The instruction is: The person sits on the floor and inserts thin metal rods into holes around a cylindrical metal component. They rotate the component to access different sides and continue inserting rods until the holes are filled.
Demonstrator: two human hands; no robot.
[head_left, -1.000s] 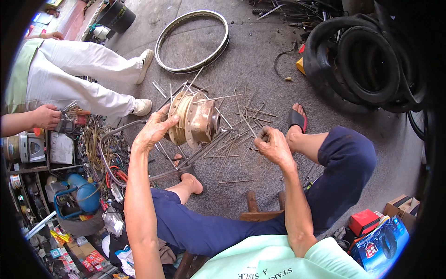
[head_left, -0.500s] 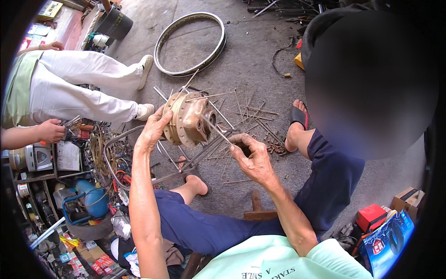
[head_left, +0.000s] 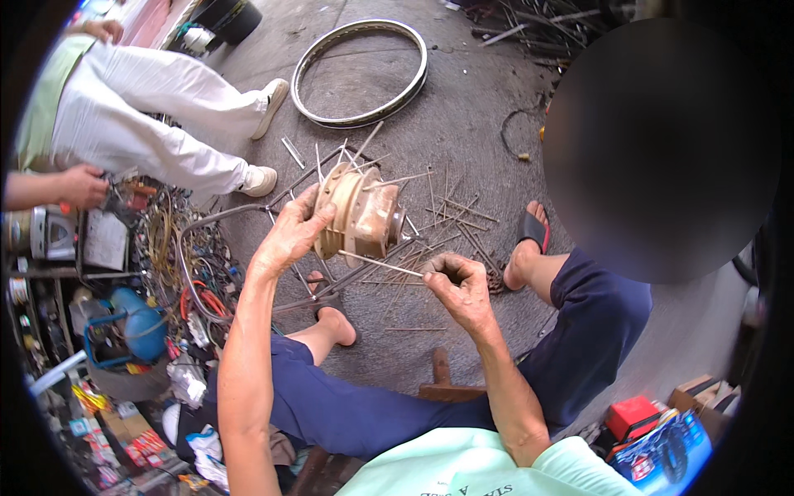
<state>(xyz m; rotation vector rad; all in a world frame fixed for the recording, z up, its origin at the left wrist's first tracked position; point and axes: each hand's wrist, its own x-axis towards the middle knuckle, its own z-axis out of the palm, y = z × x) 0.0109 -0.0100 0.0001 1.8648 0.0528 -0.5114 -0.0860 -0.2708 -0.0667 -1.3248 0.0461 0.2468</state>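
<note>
A worn brass-coloured wheel hub (head_left: 364,217), with holes round its flanges, is held up by my left hand (head_left: 291,231), whose fingers wrap its left side. Several thin spokes stick out of the hub's far side. Between thumb and forefinger, my right hand (head_left: 460,285) pinches one end of another spoke (head_left: 385,265). The other end of this spoke meets the lower edge of the hub's flange; whether it sits inside a hole I cannot tell. Beneath the hub stands a bent metal tube frame (head_left: 248,210), partly hidden by my left arm and the hub.
Loose spokes (head_left: 463,217) lie scattered on the floor beyond my right hand. Farther off lies a bare wheel rim (head_left: 308,62). A person in white trousers (head_left: 157,107) stands at the left. Beside them is a heap of wires and tools (head_left: 165,223). A blue tank (head_left: 141,324) stands lower left.
My right hand has brought its spoke from in front of the hub's right face down to the lower flange edge. The hub has turned in my left hand and shifted slightly right in view.
</note>
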